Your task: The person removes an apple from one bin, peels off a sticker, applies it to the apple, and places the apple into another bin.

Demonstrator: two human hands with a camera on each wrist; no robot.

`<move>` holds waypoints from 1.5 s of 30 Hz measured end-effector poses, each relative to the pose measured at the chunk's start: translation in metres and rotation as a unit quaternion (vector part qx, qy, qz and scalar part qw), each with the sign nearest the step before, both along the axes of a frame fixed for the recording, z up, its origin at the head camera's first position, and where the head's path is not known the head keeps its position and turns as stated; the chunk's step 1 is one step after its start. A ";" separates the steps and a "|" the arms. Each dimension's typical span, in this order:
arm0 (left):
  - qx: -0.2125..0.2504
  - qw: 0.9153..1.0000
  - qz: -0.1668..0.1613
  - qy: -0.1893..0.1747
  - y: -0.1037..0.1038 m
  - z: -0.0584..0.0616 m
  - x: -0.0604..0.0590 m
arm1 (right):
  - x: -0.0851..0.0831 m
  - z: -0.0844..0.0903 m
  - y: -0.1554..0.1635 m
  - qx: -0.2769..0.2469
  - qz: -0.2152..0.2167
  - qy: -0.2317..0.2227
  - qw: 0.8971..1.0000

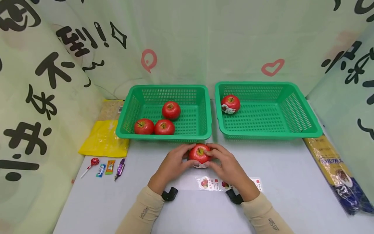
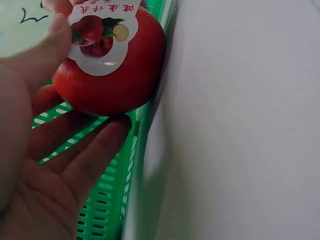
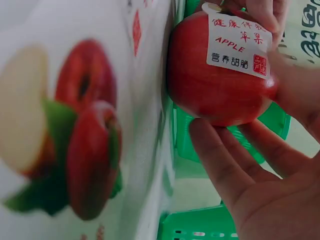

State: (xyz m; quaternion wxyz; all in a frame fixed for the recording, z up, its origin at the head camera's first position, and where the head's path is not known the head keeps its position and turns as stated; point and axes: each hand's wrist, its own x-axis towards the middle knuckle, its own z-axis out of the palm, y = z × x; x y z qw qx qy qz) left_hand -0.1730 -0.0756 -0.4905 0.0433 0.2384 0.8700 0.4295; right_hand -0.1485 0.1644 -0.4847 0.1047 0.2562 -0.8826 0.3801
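A pale grey tabletop [image 1: 292, 169], hemmed in by a light curtain printed with black characters, carries two green baskets at its far side. Just in front of the left basket [image 1: 128, 113], near its front rim, an apple [image 1: 199, 153] is cupped between both hands, stem up. The left hand [image 1: 172, 165] comes at it from the left and the right hand [image 1: 229, 167] from the right, equally close, each with fingers curled round its side. The left wrist view shows the left thumb [image 2: 50, 50] pressing the edge of a sticker [image 2: 100, 37] on the apple's near face; the right wrist view shows its label half [image 3: 239, 42] with the right thumb on its upper edge. The apple sits squarely between the palms. Three bare apples [image 1: 163, 120] lie in the left basket, one stickered apple [image 1: 230, 104] in the right basket [image 1: 304, 120]. A sticker strip [image 1: 208, 183] lies near the wrists.
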 end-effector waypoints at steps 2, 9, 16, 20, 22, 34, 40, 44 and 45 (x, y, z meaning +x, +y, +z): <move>-0.004 1.000 -0.003 0.006 0.000 -0.001 0.000 | 0.000 -0.002 0.000 0.005 0.004 0.006 1.000; -0.019 0.998 -0.001 0.056 -0.002 -0.004 0.000 | -0.001 -0.002 0.000 0.005 0.003 0.014 1.000; -0.048 0.996 -0.007 0.074 0.000 -0.001 0.003 | 0.001 -0.003 -0.007 0.067 -0.008 0.011 0.998; -0.075 0.994 0.012 0.083 0.007 0.001 0.005 | -0.001 -0.003 -0.008 0.074 -0.014 0.032 0.997; -0.083 0.993 0.022 0.079 0.010 0.001 0.006 | -0.001 -0.002 -0.008 0.070 -0.012 0.038 0.997; -0.061 0.996 0.013 0.062 0.007 -0.002 0.003 | -0.003 -0.002 -0.001 0.052 0.008 0.041 0.998; 0.006 1.000 -0.017 0.017 -0.003 -0.005 -0.001 | -0.004 -0.003 0.006 0.023 0.029 0.003 0.999; 0.026 0.999 -0.031 0.013 -0.005 -0.006 -0.002 | -0.004 -0.005 0.004 0.012 0.026 -0.039 0.999; 0.027 0.999 -0.033 0.013 -0.005 -0.006 -0.002 | -0.003 -0.005 0.003 0.008 0.025 -0.049 0.998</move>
